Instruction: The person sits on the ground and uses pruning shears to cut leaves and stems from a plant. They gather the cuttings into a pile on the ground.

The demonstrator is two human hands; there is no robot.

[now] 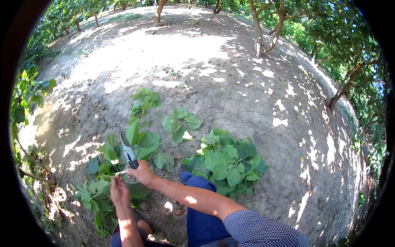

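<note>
My right hand (140, 173) is closed around the handles of a pair of pruning shears (129, 152), whose blades point up and away from me. Just below it, my left hand (119, 186) has its fingertips at a short pale stem piece (120, 173), which reaches across to the right hand. Cut leafy branches (92, 196) lie under and around both hands, with more leaves (149, 140) beyond the shears. To the right, beside my knee, sits a heap of large green leaves (230, 163). How the left fingers meet the stem is partly unclear.
My blue-clad knee (197, 182) is bent close to the heap. Dry, cracked soil (247, 111) surrounds the greenery. Small trees (260, 46) stand farther off, another trunk (338, 95) rises at the right, and thin bare branches (37, 176) jut in from the left edge.
</note>
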